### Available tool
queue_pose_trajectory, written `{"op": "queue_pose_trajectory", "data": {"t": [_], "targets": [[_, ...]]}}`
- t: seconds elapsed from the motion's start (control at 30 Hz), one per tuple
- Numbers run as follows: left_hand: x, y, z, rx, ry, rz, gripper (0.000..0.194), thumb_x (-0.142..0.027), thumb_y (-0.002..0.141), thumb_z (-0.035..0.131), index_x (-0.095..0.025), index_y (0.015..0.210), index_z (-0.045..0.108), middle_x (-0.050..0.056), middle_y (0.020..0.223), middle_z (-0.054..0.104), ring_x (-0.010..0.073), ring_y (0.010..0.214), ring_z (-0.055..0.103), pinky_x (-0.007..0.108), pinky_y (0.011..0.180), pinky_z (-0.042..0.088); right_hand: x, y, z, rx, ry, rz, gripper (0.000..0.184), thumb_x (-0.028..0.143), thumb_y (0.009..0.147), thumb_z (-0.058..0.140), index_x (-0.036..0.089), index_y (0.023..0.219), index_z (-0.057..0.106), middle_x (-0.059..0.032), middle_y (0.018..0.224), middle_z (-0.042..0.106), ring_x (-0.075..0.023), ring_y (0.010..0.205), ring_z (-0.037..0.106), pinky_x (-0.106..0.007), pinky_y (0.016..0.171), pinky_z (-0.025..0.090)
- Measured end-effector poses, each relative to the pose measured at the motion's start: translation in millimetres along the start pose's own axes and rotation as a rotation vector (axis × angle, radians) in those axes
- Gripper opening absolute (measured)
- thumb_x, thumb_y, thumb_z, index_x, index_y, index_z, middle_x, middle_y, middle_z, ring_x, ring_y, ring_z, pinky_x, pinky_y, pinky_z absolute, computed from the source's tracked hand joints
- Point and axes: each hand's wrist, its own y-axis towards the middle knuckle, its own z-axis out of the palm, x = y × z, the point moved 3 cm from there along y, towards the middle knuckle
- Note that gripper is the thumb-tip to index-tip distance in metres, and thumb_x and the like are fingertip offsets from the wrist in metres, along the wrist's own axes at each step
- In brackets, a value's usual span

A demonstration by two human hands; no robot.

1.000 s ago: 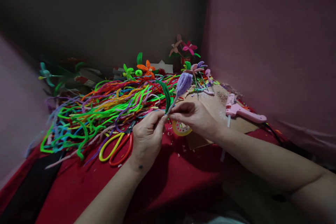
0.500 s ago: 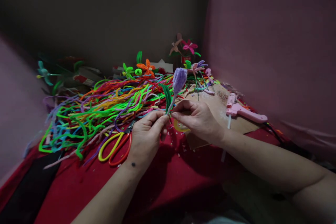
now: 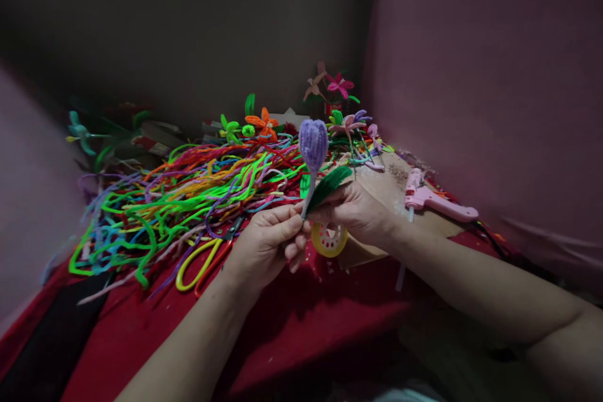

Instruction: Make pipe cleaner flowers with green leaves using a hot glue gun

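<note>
A purple pipe-cleaner tulip (image 3: 313, 146) stands nearly upright on a pale purple stem. The thumb and fingers of my left hand (image 3: 273, 235) pinch the lower end of that stem. A dark green pipe-cleaner leaf (image 3: 330, 186) slants up to the right from the stem's base. My right hand (image 3: 360, 212) is closed at the leaf, with its fingertips partly hidden behind it. Below the fingers, a yellow tape roll (image 3: 330, 245) lies on the table.
A heap of colourful pipe cleaners (image 3: 188, 195) covers the left and back, with yellow-and-red-handled scissors (image 3: 200, 264) at its front. A pink glue gun (image 3: 438, 198) rests on cardboard (image 3: 381, 185) at right. Finished flowers (image 3: 264, 122) stand behind. Red cloth (image 3: 301, 339) covers the table.
The leaf has swung from the tulip's left side to its right, with my right hand now at it. The tulip has turned more upright and shifted slightly left.
</note>
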Motion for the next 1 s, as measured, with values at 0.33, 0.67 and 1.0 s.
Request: {"op": "queue_pose_trajectory", "data": {"t": [0.33, 0.67, 1.0], "targets": [[1, -4, 0.9, 0.167, -0.053, -0.182, 0.017, -0.026, 0.071, 0.07, -0.012, 0.068, 0.061, -0.007, 0.04, 0.042, 0.0008, 0.027, 0.025, 0.015, 0.023, 0.037, 0, -5, 7, -0.008, 0.012, 0.051, 0.02, 0.029, 0.062, 0.076, 0.02, 0.067, 0.058, 0.0037, 0.067, 0.061, -0.0113, 0.064, 0.056, -0.024, 0.062, 0.047], [-18, -10, 10.4, -0.237, 0.795, 0.298, 0.016, -0.027, 0.081, 0.056, -0.016, 0.07, 0.059, -0.004, 0.052, 0.054, 0.0084, 0.044, 0.05, 0.019, 0.045, 0.041, 6, -3, 0, -0.153, -0.291, -0.087, 0.021, 0.041, 0.077, 0.061, 0.023, 0.077, 0.07, 0.0001, 0.075, 0.068, -0.0178, 0.085, 0.062, -0.034, 0.084, 0.048], [-11, -14, 7.3, -0.409, 0.952, 0.479, 0.013, -0.024, 0.085, 0.052, -0.02, 0.082, 0.064, -0.004, 0.053, 0.052, 0.0076, 0.044, 0.046, 0.018, 0.044, 0.036, 30, -8, 6, -0.143, -0.634, -0.223, 0.01, 0.028, 0.075, 0.068, 0.021, 0.07, 0.073, -0.0022, 0.077, 0.068, -0.0156, 0.076, 0.061, -0.027, 0.072, 0.048]]}}
